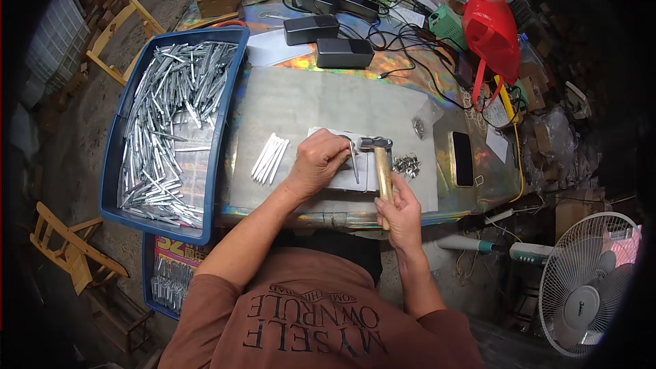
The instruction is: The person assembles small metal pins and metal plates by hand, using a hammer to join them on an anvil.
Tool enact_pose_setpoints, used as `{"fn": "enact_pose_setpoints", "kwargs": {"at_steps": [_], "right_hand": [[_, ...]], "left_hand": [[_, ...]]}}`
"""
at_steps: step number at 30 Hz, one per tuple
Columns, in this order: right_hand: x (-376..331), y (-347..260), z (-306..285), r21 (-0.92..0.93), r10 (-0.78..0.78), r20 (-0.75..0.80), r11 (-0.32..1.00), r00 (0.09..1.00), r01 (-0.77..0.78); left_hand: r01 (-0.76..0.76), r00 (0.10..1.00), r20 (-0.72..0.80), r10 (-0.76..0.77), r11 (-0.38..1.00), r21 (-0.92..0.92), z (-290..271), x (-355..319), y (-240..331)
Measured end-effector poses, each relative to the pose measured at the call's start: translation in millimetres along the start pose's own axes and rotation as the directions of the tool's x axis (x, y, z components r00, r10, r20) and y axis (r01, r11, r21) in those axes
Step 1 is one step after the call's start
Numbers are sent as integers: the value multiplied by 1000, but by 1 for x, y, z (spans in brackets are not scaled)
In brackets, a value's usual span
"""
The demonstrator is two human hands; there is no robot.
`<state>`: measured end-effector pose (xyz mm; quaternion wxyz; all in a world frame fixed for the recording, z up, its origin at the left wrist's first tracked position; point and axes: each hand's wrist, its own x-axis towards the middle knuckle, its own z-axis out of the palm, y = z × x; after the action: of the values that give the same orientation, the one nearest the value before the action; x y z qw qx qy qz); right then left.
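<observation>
My left hand [318, 159] pinches a thin silvery metal rod [354, 166], which stands tilted over a pale flat block [366, 176] at the table's near side. My right hand [401, 215] is wrapped round the wooden handle of a hammer [384, 181]. The hammer's dark metal head is raised just right of the rod, apart from it. Right of the hammer lies a heap of small shiny metal pieces [408, 165]. Left of my left hand, several pale slim rods [270, 158] lie side by side on the grey table sheet [294, 99].
A blue tray [216, 171] with a great many silvery rods stands on the left; another blue bin [147, 280] sits below. Black power bricks [344, 53] and cables lie at the back. A phone [461, 158], red plastic bag [490, 37] and fan [581, 304] are on the right.
</observation>
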<state>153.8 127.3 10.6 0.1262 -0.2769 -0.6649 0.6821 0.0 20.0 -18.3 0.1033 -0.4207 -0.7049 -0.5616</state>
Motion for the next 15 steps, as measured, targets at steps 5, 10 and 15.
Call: {"fn": "enact_pose_setpoints", "kwargs": {"at_steps": [5, 10, 15], "right_hand": [[-4, -26, 6, 242, -142, -17, 960, 990, 142], [-9, -50, -12, -139, -83, 224, 983, 971, 117], [-14, -89, -9, -516, -426, 313, 675, 849, 528]], "left_hand": [[-17, 1000, -23, 17, 1000, -6, 0, 2, -4], [-3, 999, -37, 3, 1000, -13, -1, 2, -3], [-22, 999, -23, 22, 1000, -5, 0, 1, -6]]}}
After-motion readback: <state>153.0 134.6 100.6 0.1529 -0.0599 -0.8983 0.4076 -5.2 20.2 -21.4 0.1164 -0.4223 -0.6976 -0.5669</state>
